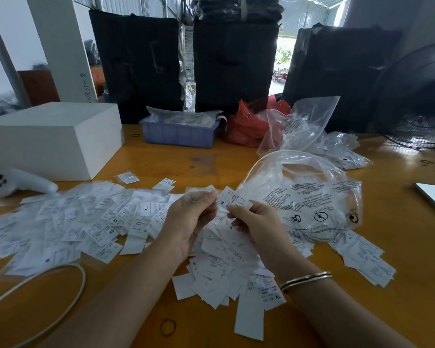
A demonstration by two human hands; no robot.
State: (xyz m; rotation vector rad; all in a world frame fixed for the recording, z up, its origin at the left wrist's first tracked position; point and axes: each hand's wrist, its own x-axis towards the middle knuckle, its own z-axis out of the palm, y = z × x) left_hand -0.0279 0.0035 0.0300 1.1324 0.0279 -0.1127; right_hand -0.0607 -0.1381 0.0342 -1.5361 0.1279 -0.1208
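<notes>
We are holding a small white paper label marked M (232, 200) up above the orange-brown wooden counter (399, 259), between our two hands. Our left hand (190, 219) is curling its fingers (203, 200) and pinching the label's left edge against the thumb. Our right hand (258, 223), with a thin metal bangle (305, 278) on its wrist, is pinching the lower right corner in the same way. The label is tilting, with its printed face turned up towards us. It is hanging just in front of the mouth of a crumpled clear plastic bag with black print (312, 204), which is lying on the counter just right of the right hand. We cannot tell whether that hand is also touching the bag.

Under and around both hands, a wide loose heap of white printed size labels (91, 222) is spreading across the counter. Some are reading XS and XL, and more are lying under the bag and to its right. At the far left a white rectangular box (48, 139) is sitting, and a white plastic handheld controller (23, 185) is lying in front of it. A white cable (68, 300) is looping near the left forearm. Farther back, a blue plastic tray (178, 136) of bagged items is standing beside a red plastic bag (246, 124) and more clear bags (309, 126). Tall black wrapped bundles (234, 66) are standing at the counter's far edge, and a black fan (417, 101) is standing at the right.
</notes>
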